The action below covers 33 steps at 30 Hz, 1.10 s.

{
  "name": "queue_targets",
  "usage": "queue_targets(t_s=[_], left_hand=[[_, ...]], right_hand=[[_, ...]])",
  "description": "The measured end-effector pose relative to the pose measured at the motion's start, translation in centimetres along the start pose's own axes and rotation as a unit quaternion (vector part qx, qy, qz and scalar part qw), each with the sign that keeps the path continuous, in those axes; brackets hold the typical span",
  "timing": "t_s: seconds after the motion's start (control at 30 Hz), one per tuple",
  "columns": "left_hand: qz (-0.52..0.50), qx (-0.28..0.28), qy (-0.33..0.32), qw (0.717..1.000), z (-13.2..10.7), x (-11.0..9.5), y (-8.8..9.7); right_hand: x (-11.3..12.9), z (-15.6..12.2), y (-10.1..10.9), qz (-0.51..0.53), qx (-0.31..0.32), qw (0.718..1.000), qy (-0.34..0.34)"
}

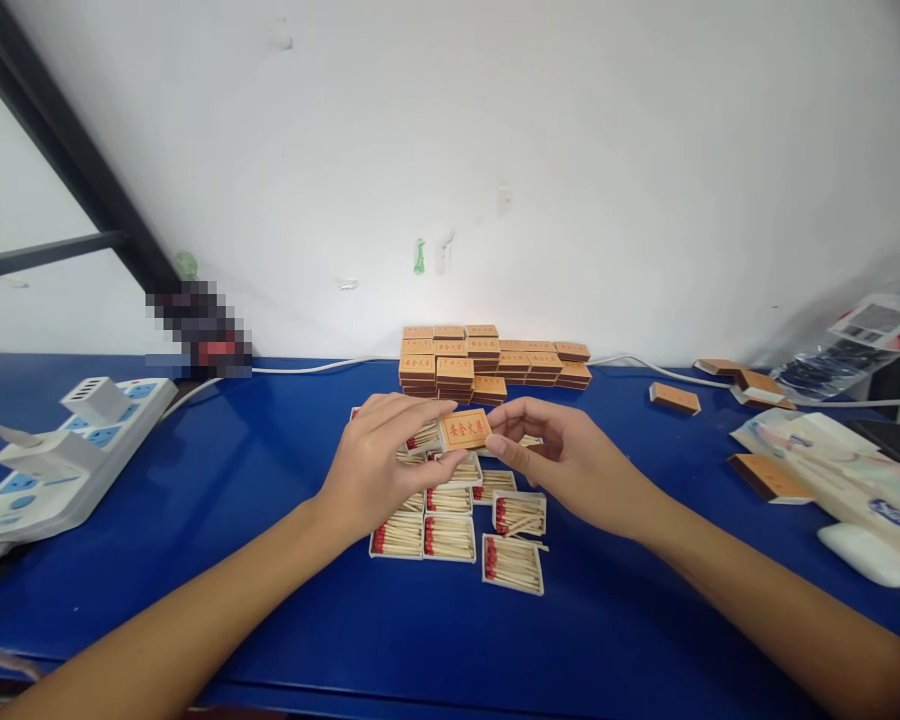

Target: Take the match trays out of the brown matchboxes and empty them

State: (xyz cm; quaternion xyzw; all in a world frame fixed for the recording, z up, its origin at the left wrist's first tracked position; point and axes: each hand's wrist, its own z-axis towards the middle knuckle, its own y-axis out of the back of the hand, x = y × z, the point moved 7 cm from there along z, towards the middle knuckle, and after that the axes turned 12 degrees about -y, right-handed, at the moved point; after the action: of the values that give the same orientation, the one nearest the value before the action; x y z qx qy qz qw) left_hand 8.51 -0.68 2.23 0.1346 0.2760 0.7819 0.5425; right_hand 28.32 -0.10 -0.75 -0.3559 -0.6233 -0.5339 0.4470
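Between my two hands is an orange matchbox (465, 430) with red characters on its top, held above the desk. My left hand (382, 450) grips its left end, fingers over the far side and thumb at the near edge. The thumb and fingers of my right hand (551, 455) pinch the right end. Below lie several white matchbox trays (450, 540) full of red-tipped matches, partly hidden by my hands. The nearest tray (511, 565) sits a little apart at the right, with loose matches between it and the tray behind.
Stacked matchboxes (450, 365) stand against the wall. At right lie several loose matchboxes (673, 398), a plastic tissue pack (840, 470) and a white rounded object (868, 553). A power strip (67, 460) with plugs occupies the left of the blue desk (270, 620). A white cable (307, 367) runs along the wall.
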Motion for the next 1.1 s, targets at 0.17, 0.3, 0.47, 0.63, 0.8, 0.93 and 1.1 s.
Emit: queue_targets(t_s=[0.17, 0.3, 0.47, 0.63, 0.8, 0.93, 1.1], left_hand=[[-0.019, -0.004, -0.013, 1.000, -0.1, -0.2, 0.0], [-0.032, -0.003, -0.012, 0.999, -0.4, -0.3, -0.5], [-0.028, -0.003, -0.004, 1.000, -0.4, -0.7, -0.8], [-0.002, 0.005, 0.011, 1.000, -0.1, -0.7, -0.7], [-0.012, -0.006, 0.021, 1.000, -0.2, -0.4, -0.7], [-0.006, 0.020, 0.012, 1.000, -0.5, -0.4, -1.2], [0.046, 0.060, 0.039, 0.996, -0.9, 0.4, -1.3]], right_hand=[[-0.1, -0.1, 0.1, 0.048, -0.009, 0.999, -0.003], [0.4, -0.6, 0.2, 0.032, -0.033, 0.999, 0.011], [-0.3, -0.8, -0.7, 0.111, -0.018, 0.993, -0.020], [-0.6, -0.9, -0.7, 0.126, -0.034, 0.991, -0.017], [0.1, -1.3, -1.6, 0.097, 0.022, 0.995, -0.007], [-0.1, -1.3, -1.5, 0.097, 0.008, 0.995, -0.026], [-1.1, -0.1, 0.8, 0.101, -0.083, 0.991, -0.037]])
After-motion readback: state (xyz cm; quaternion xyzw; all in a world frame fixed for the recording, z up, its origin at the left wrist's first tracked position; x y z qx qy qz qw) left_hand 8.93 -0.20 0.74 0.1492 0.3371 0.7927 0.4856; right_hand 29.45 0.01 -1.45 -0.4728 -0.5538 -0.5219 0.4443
